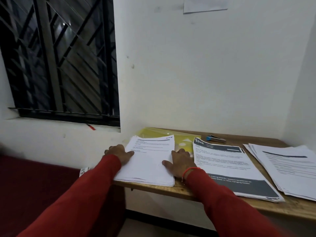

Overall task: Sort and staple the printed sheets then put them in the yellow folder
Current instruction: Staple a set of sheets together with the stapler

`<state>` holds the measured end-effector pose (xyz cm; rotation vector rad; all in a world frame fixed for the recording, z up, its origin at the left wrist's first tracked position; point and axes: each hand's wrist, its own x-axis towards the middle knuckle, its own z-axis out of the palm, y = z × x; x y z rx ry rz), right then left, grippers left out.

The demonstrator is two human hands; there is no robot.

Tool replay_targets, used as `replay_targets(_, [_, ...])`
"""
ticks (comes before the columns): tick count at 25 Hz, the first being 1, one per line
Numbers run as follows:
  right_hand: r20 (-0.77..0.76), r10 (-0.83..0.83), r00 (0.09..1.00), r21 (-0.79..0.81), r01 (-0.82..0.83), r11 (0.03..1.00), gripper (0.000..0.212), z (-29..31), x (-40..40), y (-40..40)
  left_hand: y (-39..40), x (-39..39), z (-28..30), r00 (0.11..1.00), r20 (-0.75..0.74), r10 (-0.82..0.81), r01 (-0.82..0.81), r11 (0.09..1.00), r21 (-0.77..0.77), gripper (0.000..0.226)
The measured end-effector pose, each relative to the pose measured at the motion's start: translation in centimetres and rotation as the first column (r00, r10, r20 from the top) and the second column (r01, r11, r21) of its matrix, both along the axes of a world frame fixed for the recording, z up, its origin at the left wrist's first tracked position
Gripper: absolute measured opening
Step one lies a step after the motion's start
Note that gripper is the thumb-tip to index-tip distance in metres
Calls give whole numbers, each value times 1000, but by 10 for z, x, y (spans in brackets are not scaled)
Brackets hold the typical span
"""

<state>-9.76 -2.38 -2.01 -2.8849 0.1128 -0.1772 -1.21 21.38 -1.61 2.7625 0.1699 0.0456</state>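
Head cam, one frame. Wooden plank surface (171, 189) runs along a white wall, with three piles of printed white sheets on it.

Left pile of white printed sheets (150, 161): sits at the left end of the surface, its top edge lying over the translucent yellow plastic folder (181, 137). The folder lies flat against the wall, mostly showing beyond and right of that pile.

Left hand (119, 153): on the pile's left edge, thumb lying on the top sheet, fingers over the side. I can't tell how far the fingers curl under, so grip state on this side is unclear.

Right hand (179, 162): flat on the pile's right edge, fingers straight and pointing away from me, thumb spread onto the paper. Wide grip, pressing, not pinching. Red thread bracelet (188, 171) at the wrist, red sleeves (222, 202) on both arms.

Middle pile with dark grey header and footer bands (229, 170): just right of the right hand, near edge overhanging the surface front.

Right pile of fanned white sheets (287, 166): slightly overlaps the middle pile's right side.

Small stapler with a blue end (215, 138): on the surface by the wall, beyond the middle pile, untouched.

Barred dark window (59, 57) up left. Dark red bed cover (34, 185) down left.
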Motion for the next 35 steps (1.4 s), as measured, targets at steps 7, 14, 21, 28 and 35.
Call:
replay_targets(7, [13, -7, 1000, 153, 5, 988, 62, -4, 4, -4, -16, -14, -10, 991, 130, 15, -26, 996, 82, 58])
replay_targets(14, [-2, -2, 1000, 259, 3, 966, 73, 1, -1, -6, -17, -20, 4, 996, 83, -38, 57, 969, -242, 59])
replay_targets(21, [110, -176, 978, 875, -12, 484, 108, 10, -2, -18, -21, -51, 30, 889, 428, -161, 416, 671, -613, 49])
replay_targets(28, [592, -213, 777, 796, -523, 304, 35, 91, -47, -64, -88, -90, 88, 596, 788, -157, 759, 429, -489, 36])
replay_targets(35, [704, -282, 652, 695, -551, 462, 39, 121, -93, -166, -203, -106, 101, 497, 849, -181, 843, 335, -422, 30])
